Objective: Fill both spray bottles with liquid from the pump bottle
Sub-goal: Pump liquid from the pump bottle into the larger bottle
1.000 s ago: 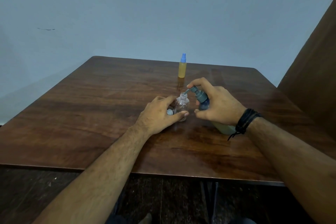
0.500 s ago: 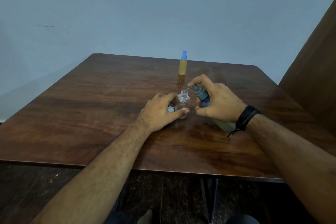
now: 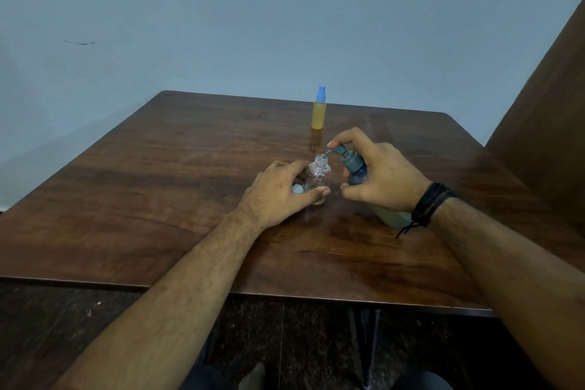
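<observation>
A small clear spray bottle (image 3: 319, 179) stands uncapped and looks empty in the middle of the brown table (image 3: 177, 174). My left hand (image 3: 278, 191) grips it from the left, and a pale blue cap (image 3: 298, 189) shows between its fingers. My right hand (image 3: 380, 177) holds the pump bottle (image 3: 357, 172), tilted left, with the forefinger on its grey pump head and the spout over the clear bottle's mouth. A second spray bottle (image 3: 318, 112) with a blue cap, full of yellow liquid, stands farther back.
A dark wooden panel (image 3: 544, 111) rises at the right edge of the table. A pale blue wall stands behind. The table's front edge runs just below my forearms, with dark floor beneath.
Both hands stay on their bottles in the same spot. My right forefinger still rests on the pump head, and the view has shifted a little.
</observation>
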